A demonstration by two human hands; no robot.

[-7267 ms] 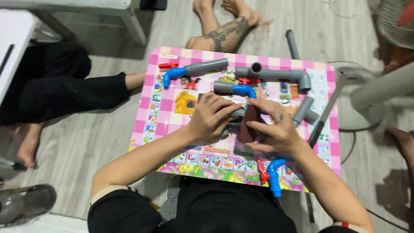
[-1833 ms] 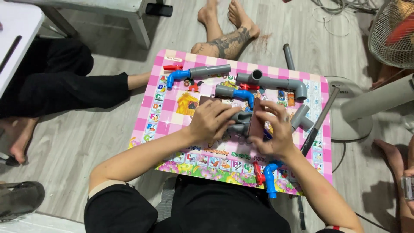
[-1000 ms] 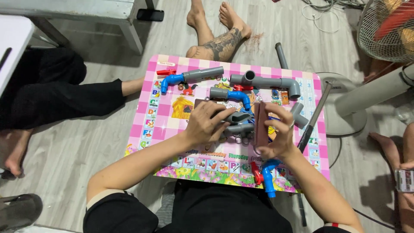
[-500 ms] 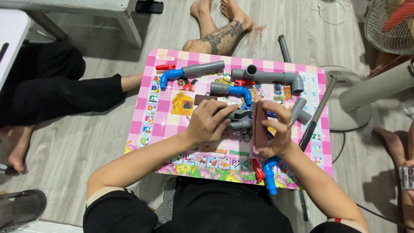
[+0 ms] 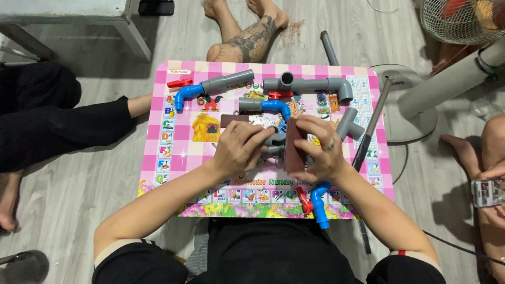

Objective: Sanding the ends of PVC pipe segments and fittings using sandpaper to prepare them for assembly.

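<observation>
Left hand (image 5: 239, 148) clamped over grey pipe piece (image 5: 274, 140), pinning it mid-table (image 5: 173, 158). Right hand (image 5: 315, 152) grips brown block (image 5: 293, 152), face pressed against pipe end. Step, likely: rubbing/sanding pipe end. Next move needs firm left hold, block kept square on end. Blue elbow (image 5: 276, 106) just beyond; long rod (image 5: 371, 126) right of hands.

Left hand (image 5: 238, 149) on grey pipe fitting (image 5: 273, 142), right hand (image 5: 318, 152) gripping brown sanding block (image 5: 293, 153) over pink table (image 5: 173, 152).
</observation>
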